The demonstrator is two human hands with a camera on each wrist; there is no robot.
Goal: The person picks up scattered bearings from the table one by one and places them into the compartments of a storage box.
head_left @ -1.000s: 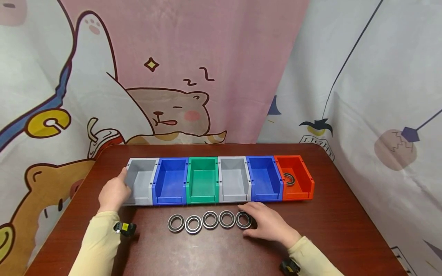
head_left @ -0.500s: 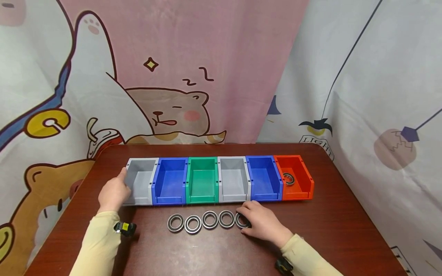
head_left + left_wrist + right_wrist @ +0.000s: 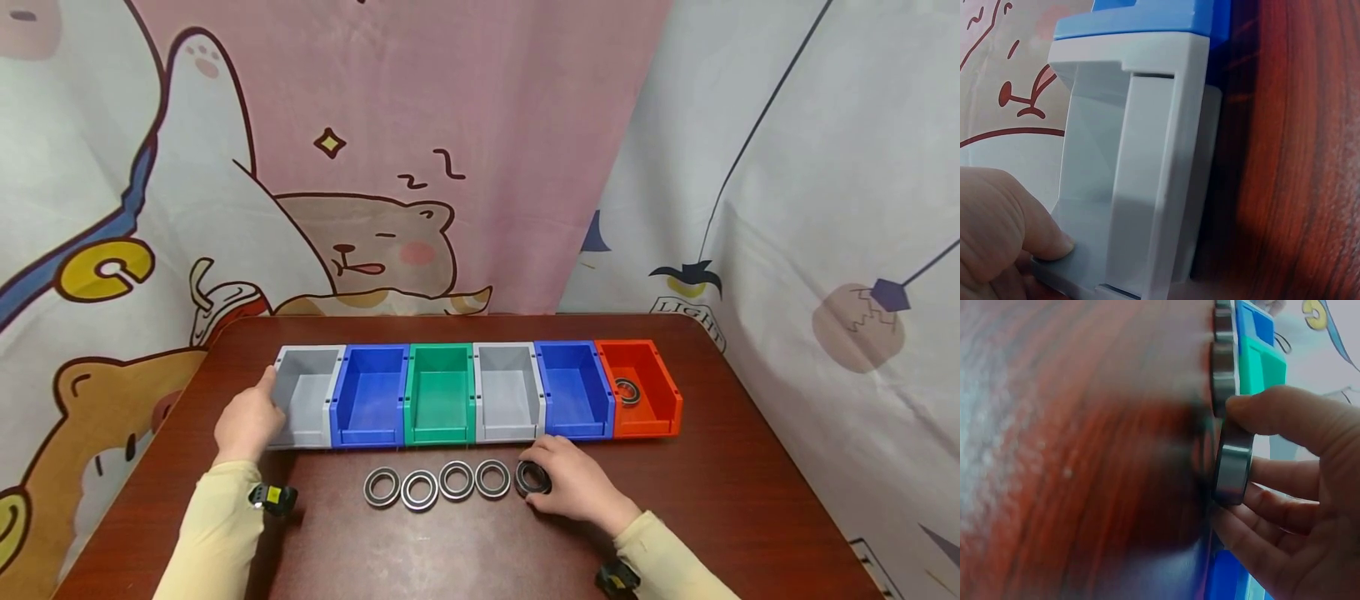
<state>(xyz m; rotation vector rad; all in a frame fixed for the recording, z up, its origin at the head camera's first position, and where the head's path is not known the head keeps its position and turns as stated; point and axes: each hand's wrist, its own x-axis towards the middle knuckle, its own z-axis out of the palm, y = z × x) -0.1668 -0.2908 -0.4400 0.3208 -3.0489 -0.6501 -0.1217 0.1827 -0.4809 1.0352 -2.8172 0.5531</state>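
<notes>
My right hand [image 3: 581, 483] pinches a ball bearing [image 3: 1235, 465] at the right end of a row on the table. In the right wrist view the thumb is on one side of its rim and the fingers on the other, with the bearing tilted close over the tabletop. My left hand [image 3: 249, 421] grips the side wall of the leftmost grey bin [image 3: 1094, 137]; the thumb lies inside the wall, the other fingers mostly hidden outside it. Several more bearings [image 3: 483, 492] lie flat in front of the bins. Another bearing [image 3: 633, 392] rests inside the red bin [image 3: 660, 427].
Blue [image 3: 372, 436], green [image 3: 440, 435] and grey [image 3: 510, 432] bins stand joined side by side, with a second blue bin [image 3: 581, 429] beside the red one. All sit on a dark red wooden table [image 3: 465, 558]. A printed curtain [image 3: 525, 167] hangs behind.
My right hand has closed around the rightmost bearing and drawn it slightly right, opening a gap from its neighbour. My left hand has stayed on the grey bin.
</notes>
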